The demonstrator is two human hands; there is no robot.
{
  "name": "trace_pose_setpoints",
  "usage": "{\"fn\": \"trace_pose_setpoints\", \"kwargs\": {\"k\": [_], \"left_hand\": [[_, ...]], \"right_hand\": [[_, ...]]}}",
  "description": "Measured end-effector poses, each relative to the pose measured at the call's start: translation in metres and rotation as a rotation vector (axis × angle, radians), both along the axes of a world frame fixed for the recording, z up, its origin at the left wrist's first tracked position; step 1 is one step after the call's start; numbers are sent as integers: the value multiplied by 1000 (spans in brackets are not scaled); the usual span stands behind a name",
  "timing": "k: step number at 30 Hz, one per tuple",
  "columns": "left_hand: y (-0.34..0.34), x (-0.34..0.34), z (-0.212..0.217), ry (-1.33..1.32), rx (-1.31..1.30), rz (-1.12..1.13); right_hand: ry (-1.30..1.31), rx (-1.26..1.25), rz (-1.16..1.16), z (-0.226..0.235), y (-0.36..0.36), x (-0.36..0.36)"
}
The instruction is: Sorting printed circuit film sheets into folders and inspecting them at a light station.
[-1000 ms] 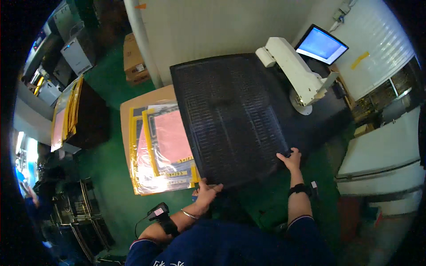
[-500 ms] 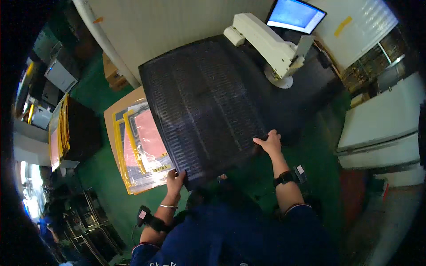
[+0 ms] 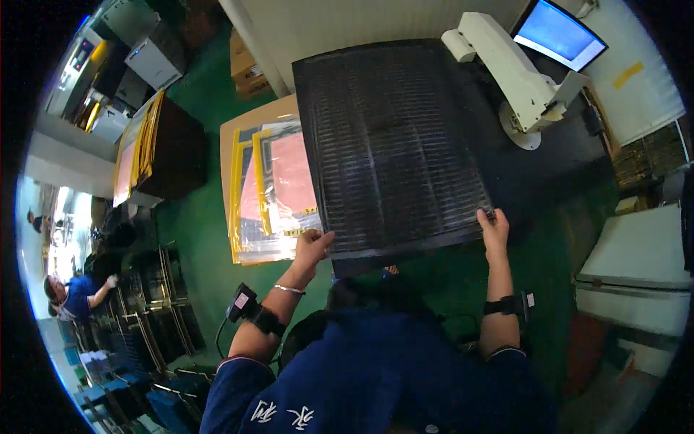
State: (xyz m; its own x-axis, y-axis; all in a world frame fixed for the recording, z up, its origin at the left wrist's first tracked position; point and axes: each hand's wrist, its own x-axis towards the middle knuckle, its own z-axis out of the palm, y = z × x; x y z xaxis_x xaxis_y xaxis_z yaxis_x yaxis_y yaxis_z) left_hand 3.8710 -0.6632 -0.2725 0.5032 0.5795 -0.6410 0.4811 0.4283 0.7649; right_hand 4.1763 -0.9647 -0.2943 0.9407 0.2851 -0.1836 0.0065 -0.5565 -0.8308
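A large, dark, thin sheet [image 3: 394, 148] with rows of fine pale marks lies in front of me, over the black tabletop. My left hand [image 3: 312, 249] grips its near left corner, with thumb and fingers closed on the edge. At the near right corner my right hand [image 3: 494, 228] pinches the edge in the same way. Left of the sheet lie clear plastic sleeves with yellow borders [image 3: 266, 184] and pink sheets [image 3: 293, 170] inside, partly covered by the dark sheet.
A white arm-shaped device [image 3: 510, 69] on a round base stands at the back right, beside a lit monitor [image 3: 558, 35]. More yellow-edged sleeves [image 3: 148, 141] stand at the left. A person in blue [image 3: 76, 295] is at the far left, near metal racks. White cabinets [image 3: 629, 253] stand right.
The whole view has swung left, so the table and sheet sit further right in the picture. Both hands still hold the sheet's near corners. A person has come into view at far left.
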Motion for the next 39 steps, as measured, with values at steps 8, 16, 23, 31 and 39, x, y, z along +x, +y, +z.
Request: {"fn": "trace_pose_setpoints", "kwargs": {"k": [8,16,23,31,39], "left_hand": [[37,-4,15,-428,-82,-76],[62,43,107,-428,-613,176],[52,73,145,-515,-371,142],[-7,84,159,-723,-335,-299],[-45,40,16,-205,1217,-934]], "right_hand": [[642,574,-203,85,26,7],[749,875,-157,96,28,41],[1122,1247,-158,164,56,-19],[1669,1395,-426,69,84,-37],[1855,1632,-570,158,57,3]]}}
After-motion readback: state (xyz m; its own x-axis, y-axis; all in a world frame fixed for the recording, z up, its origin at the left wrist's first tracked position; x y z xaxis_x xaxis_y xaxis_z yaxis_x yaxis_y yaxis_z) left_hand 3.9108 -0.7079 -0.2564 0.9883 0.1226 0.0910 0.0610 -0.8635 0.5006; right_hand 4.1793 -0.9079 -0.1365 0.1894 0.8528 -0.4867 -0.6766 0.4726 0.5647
